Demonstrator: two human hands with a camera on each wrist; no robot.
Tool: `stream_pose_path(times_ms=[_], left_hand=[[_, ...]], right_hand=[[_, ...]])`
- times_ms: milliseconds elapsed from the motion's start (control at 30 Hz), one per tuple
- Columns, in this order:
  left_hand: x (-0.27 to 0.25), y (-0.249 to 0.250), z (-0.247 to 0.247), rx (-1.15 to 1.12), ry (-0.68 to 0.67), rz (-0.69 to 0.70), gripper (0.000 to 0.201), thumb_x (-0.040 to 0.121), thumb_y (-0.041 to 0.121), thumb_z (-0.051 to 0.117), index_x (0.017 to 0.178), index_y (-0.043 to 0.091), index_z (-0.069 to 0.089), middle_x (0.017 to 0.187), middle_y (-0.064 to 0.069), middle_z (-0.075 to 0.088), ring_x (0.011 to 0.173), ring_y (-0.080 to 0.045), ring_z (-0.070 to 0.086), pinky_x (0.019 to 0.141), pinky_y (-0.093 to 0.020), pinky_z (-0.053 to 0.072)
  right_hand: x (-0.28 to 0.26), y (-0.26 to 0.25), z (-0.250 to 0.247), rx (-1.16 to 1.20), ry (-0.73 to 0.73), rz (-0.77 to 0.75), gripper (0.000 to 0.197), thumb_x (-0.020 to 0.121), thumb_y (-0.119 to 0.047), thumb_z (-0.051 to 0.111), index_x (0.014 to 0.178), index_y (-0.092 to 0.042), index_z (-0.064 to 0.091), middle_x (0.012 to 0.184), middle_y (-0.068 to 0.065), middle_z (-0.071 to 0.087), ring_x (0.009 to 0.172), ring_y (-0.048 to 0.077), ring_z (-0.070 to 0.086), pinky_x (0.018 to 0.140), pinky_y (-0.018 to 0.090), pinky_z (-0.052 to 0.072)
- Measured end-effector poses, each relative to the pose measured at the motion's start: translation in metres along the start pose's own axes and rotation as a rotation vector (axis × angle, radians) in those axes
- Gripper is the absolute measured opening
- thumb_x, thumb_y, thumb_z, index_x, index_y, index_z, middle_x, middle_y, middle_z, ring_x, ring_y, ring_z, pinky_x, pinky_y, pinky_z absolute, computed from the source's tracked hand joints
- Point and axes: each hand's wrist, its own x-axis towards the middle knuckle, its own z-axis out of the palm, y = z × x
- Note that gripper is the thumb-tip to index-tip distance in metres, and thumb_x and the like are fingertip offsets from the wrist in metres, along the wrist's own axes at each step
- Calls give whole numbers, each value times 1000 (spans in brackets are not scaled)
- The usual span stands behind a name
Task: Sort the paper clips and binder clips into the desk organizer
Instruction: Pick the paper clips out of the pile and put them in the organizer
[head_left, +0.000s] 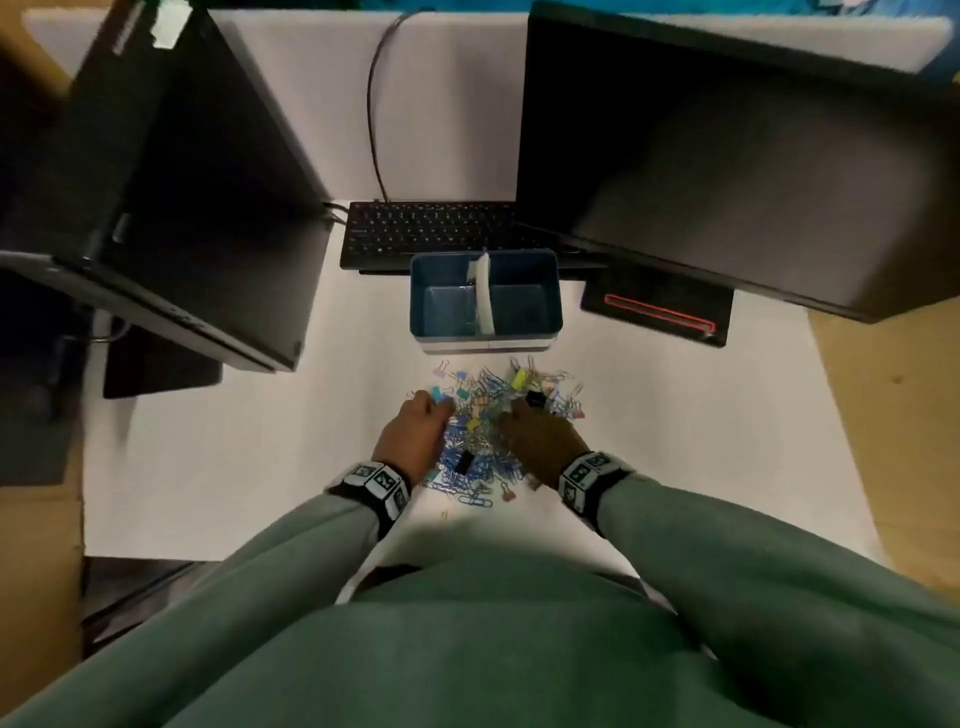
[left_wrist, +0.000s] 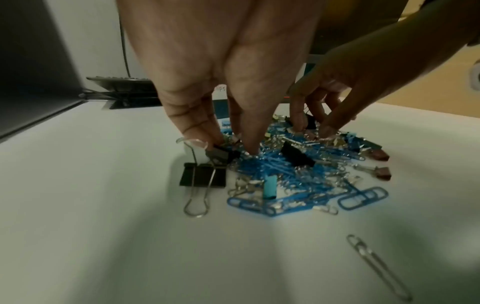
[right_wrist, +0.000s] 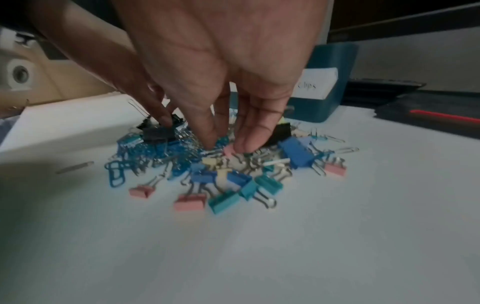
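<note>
Both hands are down in the heap of clips at the centre of the head view. Left hand (head_left: 415, 436) reaches in from the lower left of the heap; in its wrist view its fingertips (left_wrist: 197, 142) point down and close on a black binder clip (left_wrist: 223, 155) at the left edge of the heap, thumb and forefinger pinching it. Right hand (head_left: 540, 436) comes in from the lower right; its wrist view shows the fingers (right_wrist: 249, 142) drawn together over a small pink binder clip (right_wrist: 230, 151) in the middle of the heap, touching it, though I cannot tell whether it is truly gripped.

The pile of clips (head_left: 493, 431) lies on the white worktop (head_left: 701, 441), a tangle of blue and silver paper clips mixed with binder clips in black, pink, teal, blue and yellow. A larger black binder clip (left_wrist: 202, 174) lies flat just left of the heap in the left wrist view, its wire handles pointing toward the lower edge, and a single silver paper clip (left_wrist: 376, 265) lies apart at the lower right of that frame.

The blue desk organizer (head_left: 485, 301) stands just above the pile in the head view, split by a white divider (head_left: 483, 296) into two compartments. A white label (right_wrist: 317, 84) is stuck on its front. Behind it sits a black keyboard (head_left: 431, 231), with dark monitors (head_left: 727, 171) at upper left and upper right.
</note>
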Motion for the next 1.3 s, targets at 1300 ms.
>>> stream_pose_path(times_ms=[1300], left_hand=[[-8,-82,-8,42,156,-44,30,85,37,68,112,25,64,106,-4,61,103,-28,54,90,-43,40]], right_hand=[[17,-5,27,224,72,14,16,95,-18,53,106,-9,60,110,9,55,89,26,62,74,39,55]])
